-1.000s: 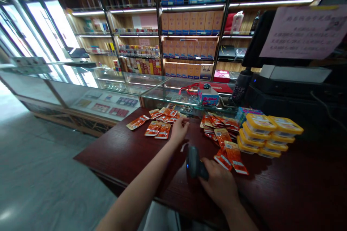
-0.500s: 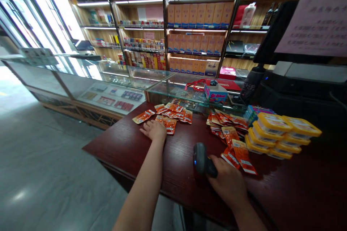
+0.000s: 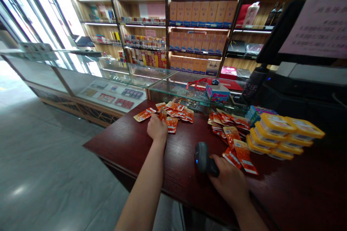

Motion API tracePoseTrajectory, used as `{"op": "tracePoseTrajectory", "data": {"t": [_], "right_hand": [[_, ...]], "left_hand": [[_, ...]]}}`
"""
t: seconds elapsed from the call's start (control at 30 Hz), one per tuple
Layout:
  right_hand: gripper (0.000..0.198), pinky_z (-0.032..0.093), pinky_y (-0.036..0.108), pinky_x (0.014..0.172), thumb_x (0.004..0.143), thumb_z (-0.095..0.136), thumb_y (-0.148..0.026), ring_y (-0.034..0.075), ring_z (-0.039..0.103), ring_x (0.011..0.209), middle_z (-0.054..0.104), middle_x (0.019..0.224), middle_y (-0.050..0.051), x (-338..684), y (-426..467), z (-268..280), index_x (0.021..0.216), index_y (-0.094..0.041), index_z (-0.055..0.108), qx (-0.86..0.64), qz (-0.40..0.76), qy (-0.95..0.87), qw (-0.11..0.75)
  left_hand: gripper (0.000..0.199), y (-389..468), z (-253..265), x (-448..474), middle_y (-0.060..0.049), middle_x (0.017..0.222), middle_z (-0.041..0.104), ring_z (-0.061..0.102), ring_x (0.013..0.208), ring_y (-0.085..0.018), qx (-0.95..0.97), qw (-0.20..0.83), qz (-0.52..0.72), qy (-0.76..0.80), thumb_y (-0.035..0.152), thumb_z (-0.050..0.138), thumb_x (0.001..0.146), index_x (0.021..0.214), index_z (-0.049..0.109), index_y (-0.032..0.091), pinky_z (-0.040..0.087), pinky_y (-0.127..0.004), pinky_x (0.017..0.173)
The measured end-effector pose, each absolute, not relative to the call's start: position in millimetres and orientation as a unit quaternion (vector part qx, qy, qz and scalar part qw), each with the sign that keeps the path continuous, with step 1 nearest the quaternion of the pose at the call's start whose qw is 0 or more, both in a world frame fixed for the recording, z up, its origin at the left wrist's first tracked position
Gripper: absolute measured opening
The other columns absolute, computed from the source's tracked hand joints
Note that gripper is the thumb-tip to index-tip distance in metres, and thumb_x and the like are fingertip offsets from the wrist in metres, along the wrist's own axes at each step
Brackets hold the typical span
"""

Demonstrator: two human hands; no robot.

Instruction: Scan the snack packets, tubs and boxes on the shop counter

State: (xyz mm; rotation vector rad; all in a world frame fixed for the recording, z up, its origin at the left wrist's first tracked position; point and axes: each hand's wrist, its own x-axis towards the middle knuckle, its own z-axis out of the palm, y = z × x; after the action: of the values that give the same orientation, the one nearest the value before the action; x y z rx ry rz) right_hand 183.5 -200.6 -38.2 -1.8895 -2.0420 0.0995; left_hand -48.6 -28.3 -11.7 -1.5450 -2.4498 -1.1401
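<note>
My left hand (image 3: 157, 127) is closed on an orange snack packet (image 3: 163, 114), its edge tilted up from the counter. Around it lie several more orange packets (image 3: 180, 112) in a loose pile, with a single packet (image 3: 144, 114) off to the left. In my right hand (image 3: 230, 178) is a black barcode scanner (image 3: 202, 157) with a small blue light, its head pointing left above the wood. Just beyond that hand, a second heap of orange packets (image 3: 230, 126) spreads toward the right. My left fingertips are partly hidden.
Yellow-lidded plastic tubs (image 3: 279, 126) stand stacked at the right of the dark wooden counter (image 3: 179, 162). Behind them is a black monitor (image 3: 282, 32) with a pink paper. A glass display case (image 3: 121, 75) runs along the back, with a colourful box (image 3: 217, 93) on it.
My left hand has gone from lying spread over the packets to gripping one and lifting its edge. The right hand keeps the scanner in nearly the same place.
</note>
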Motion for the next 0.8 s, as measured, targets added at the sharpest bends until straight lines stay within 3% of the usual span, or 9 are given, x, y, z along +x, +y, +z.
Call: {"op": "tracePoseTrajectory", "data": {"t": [0.1, 0.2, 0.37, 0.43, 0.6, 0.8], "right_hand": [[0.03, 0.043, 0.032, 0.073, 0.084, 0.056, -0.028, 0.023, 0.065, 0.091, 0.069, 0.1, 0.006, 183, -200, -37, 0.114, -0.022, 0.057, -0.671, 0.032, -0.72, 0.175], [0.029, 0.043, 0.032, 0.072, 0.084, 0.056, -0.027, 0.023, 0.066, 0.089, 0.069, 0.097, 0.006, 182, -200, -34, 0.112, -0.021, 0.058, -0.669, 0.029, -0.72, 0.18], [0.028, 0.044, 0.033, 0.071, 0.084, 0.057, -0.033, 0.025, 0.066, 0.085, 0.071, 0.092, 0.006, 181, -197, -28, 0.109, -0.021, 0.059, -0.671, 0.054, -0.706, 0.22], [0.028, 0.045, 0.035, 0.073, 0.084, 0.056, -0.037, 0.026, 0.066, 0.087, 0.071, 0.093, 0.007, 182, -196, -24, 0.107, -0.021, 0.059, -0.667, 0.091, -0.695, 0.255], [0.038, 0.048, 0.036, 0.077, 0.082, 0.054, -0.048, 0.025, 0.065, 0.089, 0.07, 0.098, 0.008, 180, -195, -10, 0.11, -0.021, 0.06, -0.617, 0.222, -0.649, 0.386], [0.037, 0.049, 0.03, 0.058, 0.071, 0.066, -0.048, 0.02, 0.061, 0.062, 0.067, 0.071, 0.003, 164, -194, 6, 0.093, -0.018, 0.066, -0.604, 0.269, -0.575, 0.482]], "left_hand": [[0.022, -23, -20, -45, -0.007, 0.091, 0.064, 0.062, 0.083, -0.023, -0.507, -0.046, -0.493, -0.706, 0.029, 0.062, 0.077, 0.094, 0.052, 0.019, 0.045, -0.033, 0.073], [0.03, -15, -34, -32, -0.002, 0.084, 0.063, 0.062, 0.079, -0.019, -0.509, -0.174, -0.596, -0.596, 0.032, 0.071, 0.067, 0.084, 0.051, 0.018, 0.047, -0.031, 0.073], [0.05, -16, -44, -8, -0.008, 0.107, 0.065, 0.063, 0.096, -0.02, -0.55, -0.326, -0.641, -0.423, 0.029, 0.077, 0.061, 0.103, 0.054, 0.016, 0.048, -0.034, 0.086], [0.048, -20, -42, -2, -0.009, 0.11, 0.066, 0.063, 0.1, -0.021, -0.579, -0.347, -0.618, -0.403, 0.029, 0.077, 0.062, 0.105, 0.057, 0.016, 0.048, -0.036, 0.09], [0.035, -26, -42, 2, -0.008, 0.097, 0.07, 0.066, 0.089, -0.022, -0.628, -0.341, -0.56, -0.419, 0.026, 0.076, 0.064, 0.095, 0.065, 0.014, 0.05, -0.038, 0.085], [0.043, -30, -40, 3, -0.008, 0.106, 0.069, 0.065, 0.096, -0.023, -0.644, -0.319, -0.552, -0.424, 0.02, 0.077, 0.064, 0.105, 0.063, 0.016, 0.049, -0.037, 0.089]]}}
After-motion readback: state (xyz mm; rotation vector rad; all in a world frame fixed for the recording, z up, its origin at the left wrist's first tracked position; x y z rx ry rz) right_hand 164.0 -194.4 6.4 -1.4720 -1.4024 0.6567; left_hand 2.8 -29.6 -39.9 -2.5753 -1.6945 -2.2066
